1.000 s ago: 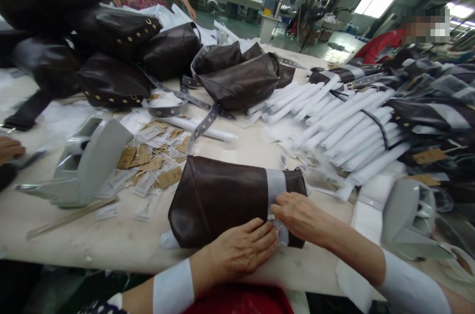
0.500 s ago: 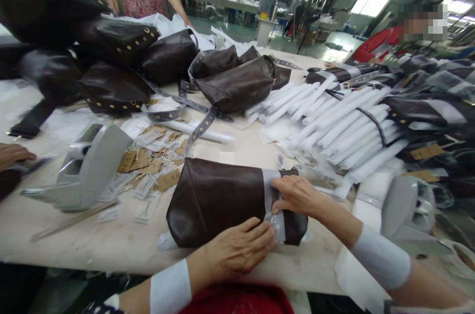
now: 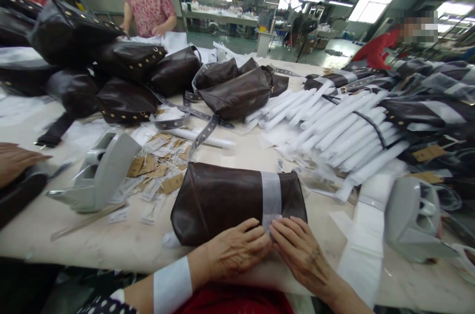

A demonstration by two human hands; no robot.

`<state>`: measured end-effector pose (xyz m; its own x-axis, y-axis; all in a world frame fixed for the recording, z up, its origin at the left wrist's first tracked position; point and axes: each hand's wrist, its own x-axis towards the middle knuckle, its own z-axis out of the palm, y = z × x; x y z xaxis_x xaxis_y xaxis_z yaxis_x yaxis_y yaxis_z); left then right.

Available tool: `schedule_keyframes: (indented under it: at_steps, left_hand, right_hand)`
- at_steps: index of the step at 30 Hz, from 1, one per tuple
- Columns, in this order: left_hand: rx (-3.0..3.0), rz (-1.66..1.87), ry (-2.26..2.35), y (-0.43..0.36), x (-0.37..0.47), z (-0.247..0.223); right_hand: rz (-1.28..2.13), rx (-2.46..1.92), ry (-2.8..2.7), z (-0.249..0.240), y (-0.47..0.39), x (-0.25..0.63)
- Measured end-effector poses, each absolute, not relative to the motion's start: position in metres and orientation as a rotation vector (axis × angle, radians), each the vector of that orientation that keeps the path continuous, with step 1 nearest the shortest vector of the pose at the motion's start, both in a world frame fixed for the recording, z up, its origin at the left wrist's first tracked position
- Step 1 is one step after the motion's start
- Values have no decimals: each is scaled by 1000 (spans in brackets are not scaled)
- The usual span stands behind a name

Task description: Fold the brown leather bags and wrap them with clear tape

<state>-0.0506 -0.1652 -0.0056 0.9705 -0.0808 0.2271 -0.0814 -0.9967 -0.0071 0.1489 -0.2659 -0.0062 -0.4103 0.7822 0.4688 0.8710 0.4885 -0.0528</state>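
Note:
A dark brown leather bag lies on its side at the table's front edge. A pale translucent band wraps round its right part. My left hand rests at the bag's lower edge, its fingers together against the left side of the band. Beside it, my right hand presses on the lower end of the band, with the fingertips of both hands nearly touching. The undersides of both hands and the thumbs are hidden. A strap with metal eyelets runs up from the bag's left end.
Grey tape dispensers stand left and right. Paper tags lie behind the left one. White rolls and dark bags fill the back. At far left is another person's hand; two persons stand beyond.
My right hand has moved down from the top of the band to its lower end, beside my left hand. The band now lies smooth over the bag. The view has shifted slightly.

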Motion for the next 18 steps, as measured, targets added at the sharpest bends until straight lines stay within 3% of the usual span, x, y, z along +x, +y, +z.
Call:
schedule_keyframes:
  at_steps: [10,15,18]
  left_hand:
    - [3107,426,-117,-166,-52,-17]
    - [3122,289,-111,-166,-52,0]
    - [3118,252,-107,-167,-49,12]
  right_hand:
    - [-395,-1382,-2332,-6,-284,138]
    - [-271,-1368,-2212,3,-288,130]
    - [-418,-1450,-2223,-4,-278,134]
